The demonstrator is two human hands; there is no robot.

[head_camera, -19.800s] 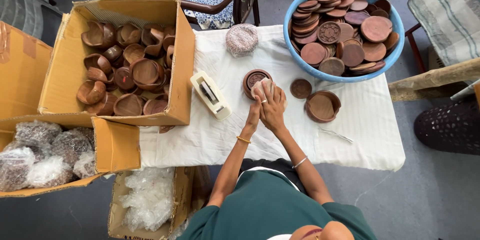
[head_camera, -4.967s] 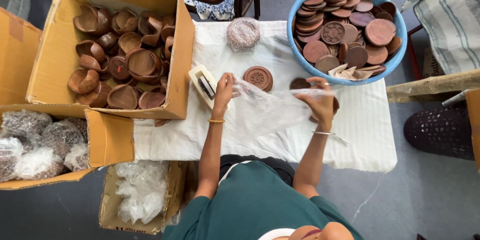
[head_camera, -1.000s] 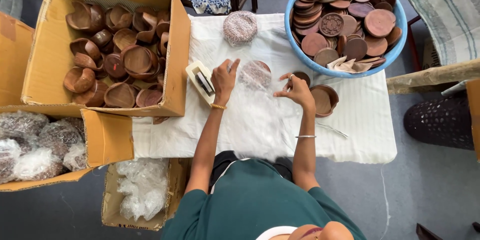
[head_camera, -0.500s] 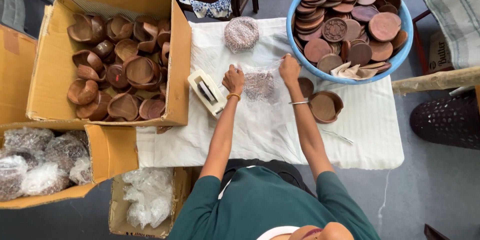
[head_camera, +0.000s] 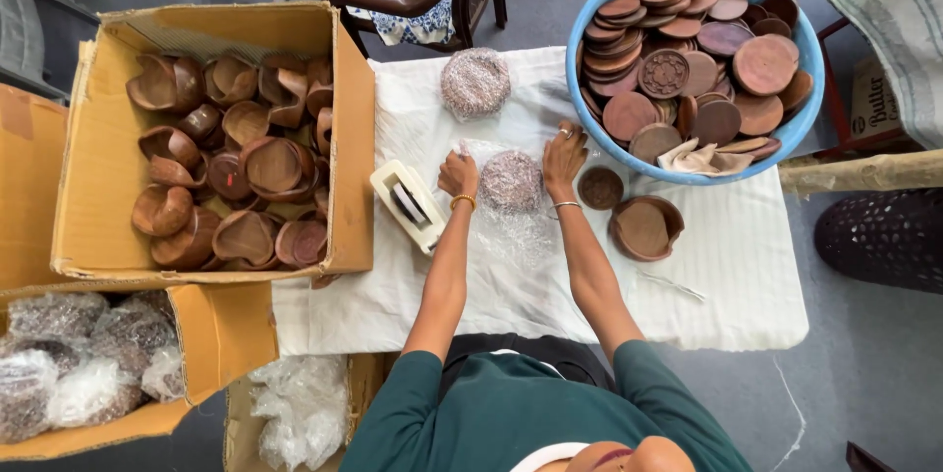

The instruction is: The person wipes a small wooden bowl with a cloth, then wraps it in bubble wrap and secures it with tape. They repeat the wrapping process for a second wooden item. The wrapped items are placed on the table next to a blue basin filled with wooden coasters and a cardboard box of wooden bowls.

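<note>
White cloth covers your bench (head_camera: 727, 266); the wrapped disc (head_camera: 510, 180) lies between your hands, left hand (head_camera: 459, 174) pinching wrap, right hand (head_camera: 565, 150) open beside it.

Round brown wooden disc (head_camera: 511, 180), flat on the desk, wrapped in clear bubble wrap (head_camera: 516, 226). Wrap covers its top and trails loose toward the person. It lies between both hands, touching each.

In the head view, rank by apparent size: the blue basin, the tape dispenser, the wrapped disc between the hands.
1. blue basin
2. tape dispenser
3. wrapped disc, looking close to the dispenser in size
</note>
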